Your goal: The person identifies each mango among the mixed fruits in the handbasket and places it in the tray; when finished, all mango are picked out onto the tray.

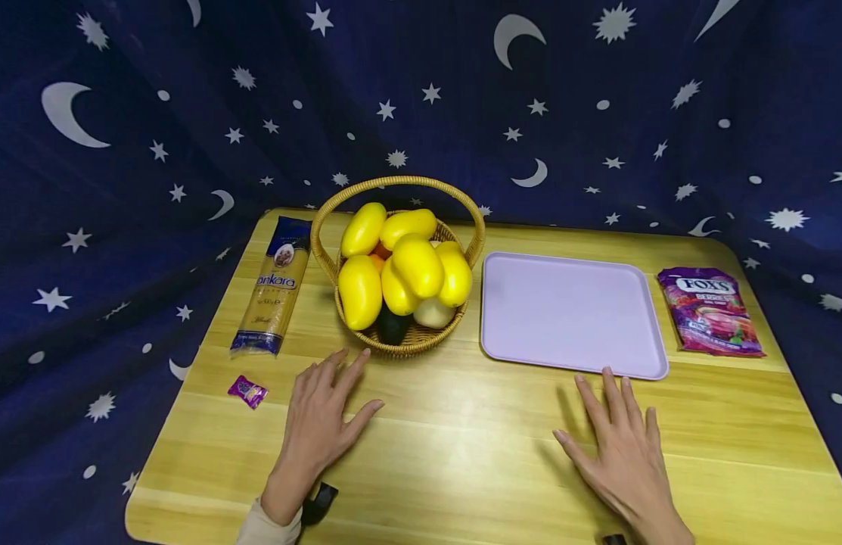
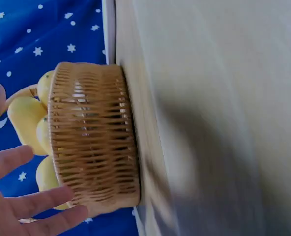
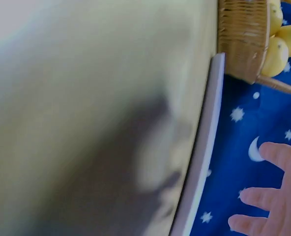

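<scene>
My left hand (image 1: 320, 424) is held palm down in front of a wicker basket (image 1: 410, 348), its fingers spread and holding nothing. Yellow mangoes (image 1: 417, 266) are heaped in the basket, with a dark green fruit (image 1: 393, 325) and a pale round one (image 1: 433, 312) low at the front; orange shows between the mangoes. My right hand (image 1: 621, 454) is spread near the front edge of a lilac tray (image 1: 570, 314) and holds nothing. Whether its fingertips touch the tray is unclear. The left wrist view shows the left fingers (image 2: 42, 201) before the basket's side.
A pack of spaghetti (image 1: 274, 291) lies left of the basket, with a small purple wrapped candy (image 1: 247, 391) nearer me. At the far right lies a purple bag of Fox's candy (image 1: 710, 312). Behind the wooden table (image 1: 461, 469) hangs a dark blue star-and-moon cloth (image 1: 448, 136).
</scene>
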A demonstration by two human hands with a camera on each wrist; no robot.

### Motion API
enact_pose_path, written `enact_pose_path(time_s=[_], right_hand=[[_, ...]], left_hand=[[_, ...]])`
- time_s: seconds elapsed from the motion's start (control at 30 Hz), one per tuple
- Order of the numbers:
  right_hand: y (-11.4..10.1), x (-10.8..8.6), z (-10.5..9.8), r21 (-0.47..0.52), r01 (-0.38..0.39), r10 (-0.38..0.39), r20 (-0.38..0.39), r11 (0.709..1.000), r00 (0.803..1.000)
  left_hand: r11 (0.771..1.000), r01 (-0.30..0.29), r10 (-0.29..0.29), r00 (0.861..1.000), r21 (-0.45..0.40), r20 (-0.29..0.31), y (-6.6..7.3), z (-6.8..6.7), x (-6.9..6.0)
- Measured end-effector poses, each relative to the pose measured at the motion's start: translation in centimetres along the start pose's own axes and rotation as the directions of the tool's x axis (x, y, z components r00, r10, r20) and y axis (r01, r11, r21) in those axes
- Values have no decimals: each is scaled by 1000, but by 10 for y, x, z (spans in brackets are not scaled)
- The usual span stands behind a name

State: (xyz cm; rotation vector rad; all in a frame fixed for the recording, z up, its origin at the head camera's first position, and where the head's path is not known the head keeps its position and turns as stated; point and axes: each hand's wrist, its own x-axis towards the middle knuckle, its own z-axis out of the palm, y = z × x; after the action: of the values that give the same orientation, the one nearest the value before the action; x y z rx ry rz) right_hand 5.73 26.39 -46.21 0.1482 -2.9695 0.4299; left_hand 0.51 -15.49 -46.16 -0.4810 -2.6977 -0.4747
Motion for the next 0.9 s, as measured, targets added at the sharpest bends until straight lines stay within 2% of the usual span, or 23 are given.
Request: enact_pose_path(time_s=[0.17,0.27,0.37,0.47,0.57,0.67,0.77,0.9], right_hand=[[-17,17,-3,67,69,-64,-74,995,995],[-29,27,-4,130,109,-94,-119,986,988],[-41,37,-5,195,154,-125,-154,969,980],[-54,51,-7,265,211,-165,-186,941,969],[-68,66,-8,335,263,-202,-207,905,957],[-83,83,-8,404,302,-231,-216,864,949],[-97,101,-6,469,320,-247,-212,823,946],[-112,122,-4,545,343,-264,-220,765,939]], left_hand=[[990,-1,-11,997,-144,-79,-1,3,3],[963,44,-79,989,-266,-121,-5,6,5],[903,127,-194,973,-410,-126,-9,10,9],[817,223,-305,950,-532,-71,-12,15,15],[737,301,-371,929,-605,10,-15,21,22],[690,342,-397,916,-638,62,-18,27,27],[675,349,-399,914,-649,77,-20,35,32],[694,324,-367,927,-643,72,-27,46,38]])
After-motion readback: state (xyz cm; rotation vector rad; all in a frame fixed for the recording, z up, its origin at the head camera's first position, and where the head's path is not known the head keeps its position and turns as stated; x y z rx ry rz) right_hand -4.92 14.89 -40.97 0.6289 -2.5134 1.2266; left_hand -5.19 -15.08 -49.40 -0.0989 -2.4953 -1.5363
